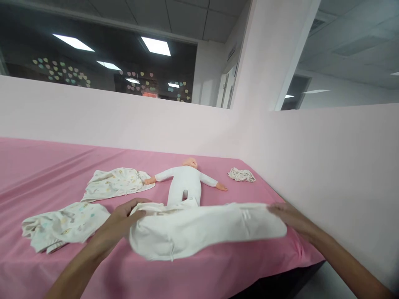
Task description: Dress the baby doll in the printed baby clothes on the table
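A white baby garment [202, 228] is stretched sideways above the front of the pink sheet. Its near end is gathered in my left hand [129, 214], thumb on top and fingers partly hidden behind the cloth. My right hand [282, 214] pinches the opposite end, slightly blurred. Behind the garment, a baby doll [185, 182] in a white suit lies on its back with both arms spread; the cloth hides its lower legs. The garment's exact kind is unclear because of its folds.
Two printed baby garments, one farther back [115, 182] and one nearer [67, 226], lie on the left. A small crumpled cloth [241, 174] rests at the back right. The pink sheet [249, 261] ends at a front edge; a pale wall [339, 162] borders the right side.
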Demonstrator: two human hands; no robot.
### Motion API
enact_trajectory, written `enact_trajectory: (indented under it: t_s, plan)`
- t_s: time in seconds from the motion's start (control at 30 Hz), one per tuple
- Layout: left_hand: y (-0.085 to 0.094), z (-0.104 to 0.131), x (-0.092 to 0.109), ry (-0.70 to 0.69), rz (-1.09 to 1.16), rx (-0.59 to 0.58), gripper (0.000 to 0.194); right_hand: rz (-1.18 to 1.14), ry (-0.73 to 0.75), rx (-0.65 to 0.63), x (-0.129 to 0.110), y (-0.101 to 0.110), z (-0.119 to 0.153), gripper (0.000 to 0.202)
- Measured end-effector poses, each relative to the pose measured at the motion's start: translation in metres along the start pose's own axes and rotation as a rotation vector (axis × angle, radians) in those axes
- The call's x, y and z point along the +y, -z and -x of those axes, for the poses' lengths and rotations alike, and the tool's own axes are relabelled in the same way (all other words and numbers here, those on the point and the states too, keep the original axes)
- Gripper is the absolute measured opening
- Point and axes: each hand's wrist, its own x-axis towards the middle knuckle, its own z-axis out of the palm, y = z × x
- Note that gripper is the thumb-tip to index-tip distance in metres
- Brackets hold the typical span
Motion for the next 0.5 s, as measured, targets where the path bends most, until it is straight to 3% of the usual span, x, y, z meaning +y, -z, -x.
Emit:
enact_trajectory:
  t_s: [0.1,0.2,0.3,0.37,0.5]
  plan:
    - [0.005,0.003,-0.011,-0.018,-0.232,-0.098,0.054,0.186,-0.018,-0.254,0.023,-0.014,0.020,0.031]
    - [-0.006,-0.002,-0.014,-0.149,-0.469,-0.084,0.055,0.374,0.069,-0.209,0.005,-0.031,0.028,0.033]
    - [-0.034,-0.008,-0.008,-0.399,-0.661,-0.038,0.048,0.380,0.264,-0.166,-0.031,-0.059,0.024,0.042]
    - [-0.059,-0.011,-0.002,-0.590,-0.784,-0.067,0.038,0.446,0.413,-0.191,-0.048,-0.085,0.018,0.043]
    - [-0.094,-0.021,0.003,-0.792,-1.086,-0.105,0.028,0.635,0.564,-0.228,-0.055,-0.132,0.003,0.022]
